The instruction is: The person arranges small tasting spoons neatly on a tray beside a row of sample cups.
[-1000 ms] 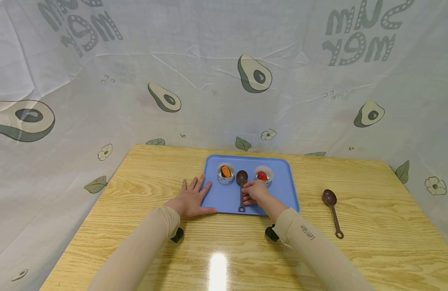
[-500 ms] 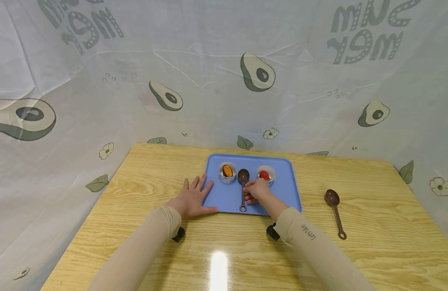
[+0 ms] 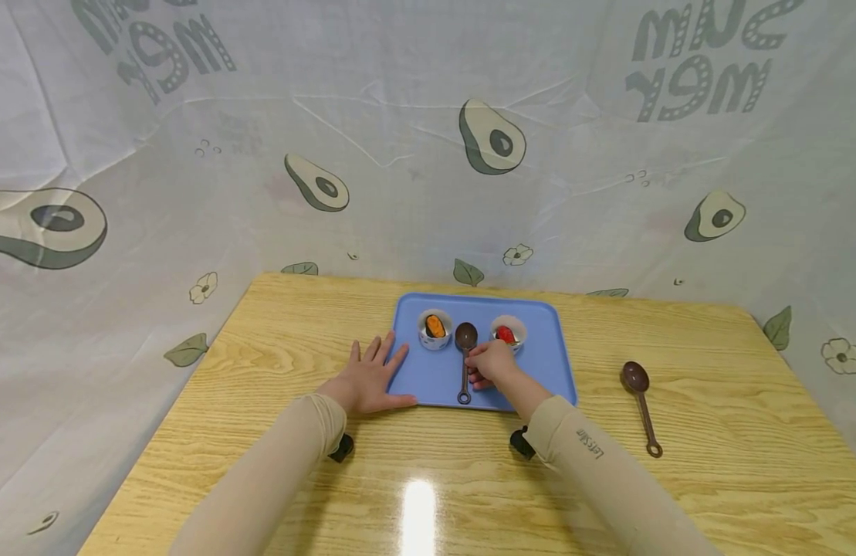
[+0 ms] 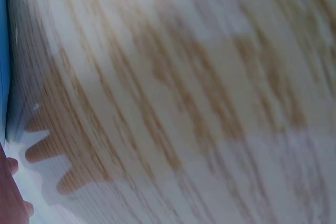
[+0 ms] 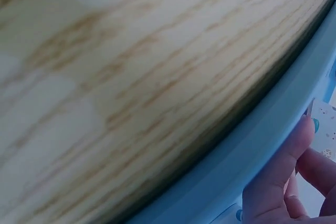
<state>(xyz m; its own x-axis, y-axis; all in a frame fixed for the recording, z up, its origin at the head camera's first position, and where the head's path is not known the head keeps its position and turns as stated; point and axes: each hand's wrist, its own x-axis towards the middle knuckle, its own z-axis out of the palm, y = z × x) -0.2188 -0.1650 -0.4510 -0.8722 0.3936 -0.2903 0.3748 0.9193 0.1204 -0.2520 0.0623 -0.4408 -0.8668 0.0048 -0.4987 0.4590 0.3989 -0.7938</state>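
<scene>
A blue tray point(image 3: 428, 390) lies on the wooden table. On it, a brown plastic spoon point(image 3: 464, 337) points bowl-away between two small patterned cups. My right hand point(image 3: 495, 363) pinches the spoon's handle near its middle with thumb and fingertips; the right wrist view shows the curled fingers point(image 5: 302, 132) just over the tray's rim. The left cup point(image 3: 434, 340) holds an orange-topped piece of sushi point(image 3: 436, 327). The right cup point(image 3: 518, 333) has a red-topped piece point(image 3: 505, 334), and my hand overlaps its front. My left hand point(image 3: 368, 382) spreads its fingers at the tray's left front corner.
A second brown spoon point(image 3: 644, 405) lies on the table point(image 3: 705, 371) right of the tray. Behind the table hangs a pale cloth point(image 3: 400, 154) printed with avocados. A bright reflection shows on the wood between my forearms.
The view has shifted slightly. Both hands, the spoon and the cups keep their places on and around the tray.
</scene>
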